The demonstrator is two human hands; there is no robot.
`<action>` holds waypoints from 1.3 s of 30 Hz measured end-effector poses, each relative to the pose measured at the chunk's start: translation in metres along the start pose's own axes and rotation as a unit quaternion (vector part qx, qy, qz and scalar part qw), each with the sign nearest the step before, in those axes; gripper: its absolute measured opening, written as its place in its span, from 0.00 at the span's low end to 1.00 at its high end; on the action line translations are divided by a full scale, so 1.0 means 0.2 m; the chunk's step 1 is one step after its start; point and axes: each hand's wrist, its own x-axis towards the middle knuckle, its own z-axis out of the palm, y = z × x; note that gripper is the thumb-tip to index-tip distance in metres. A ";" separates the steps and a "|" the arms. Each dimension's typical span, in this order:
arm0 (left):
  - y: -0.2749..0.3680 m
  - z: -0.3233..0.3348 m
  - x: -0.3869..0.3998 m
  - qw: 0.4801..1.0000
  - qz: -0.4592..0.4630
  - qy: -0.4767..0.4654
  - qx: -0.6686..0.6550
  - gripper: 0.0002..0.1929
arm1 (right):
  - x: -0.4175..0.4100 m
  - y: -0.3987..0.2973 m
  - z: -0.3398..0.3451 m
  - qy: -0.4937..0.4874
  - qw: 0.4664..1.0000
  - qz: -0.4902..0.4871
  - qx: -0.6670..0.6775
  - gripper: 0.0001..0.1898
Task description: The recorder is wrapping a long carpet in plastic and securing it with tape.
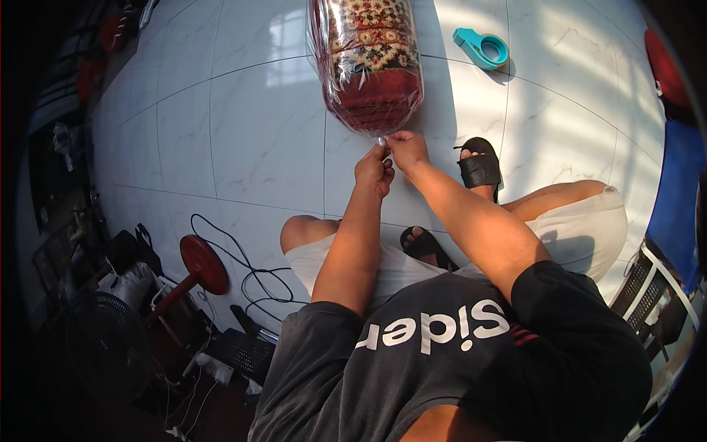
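A rolled red rug with a floral border lies on the floor in front of me, wrapped in clear plastic film. At its near end the film narrows into a gathered tail. My left hand pinches this tail from below, thumb and fingers together. Right beside it, my right hand grips the film at the tail's right side with bent fingers. Exactly how the fingertips meet the film is partly hidden. To the right of the rug lies a teal handheld tape dispenser with a roll in it.
White marbled tiles make up the floor. On the left are a black cable, a pedestal fan and a dark red round base on a post. A blue panel and a metal-framed chair stand at the right.
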 end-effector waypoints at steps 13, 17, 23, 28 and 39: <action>0.00 -0.07 0.02 0.998 0.011 0.042 -0.037 0.11 | 0.00 0.04 -0.02 -0.146 0.975 -0.142 -0.083 0.13; 0.01 -0.08 -0.07 0.999 0.009 -0.002 -0.042 0.10 | -0.01 0.02 -0.02 -0.221 0.969 -0.066 -0.092 0.19; 0.05 -0.06 -0.05 0.998 0.029 0.032 0.043 0.09 | -0.08 0.09 0.01 -0.022 0.958 -0.199 -0.203 0.21; 0.04 -0.07 0.01 0.953 0.172 0.150 0.197 0.11 | -0.08 0.00 -0.03 -0.115 0.914 -0.163 -0.353 0.12; 0.19 0.11 0.17 0.932 0.086 0.331 -0.118 0.08 | -0.06 0.02 -0.22 -0.064 0.854 -0.155 -0.493 0.08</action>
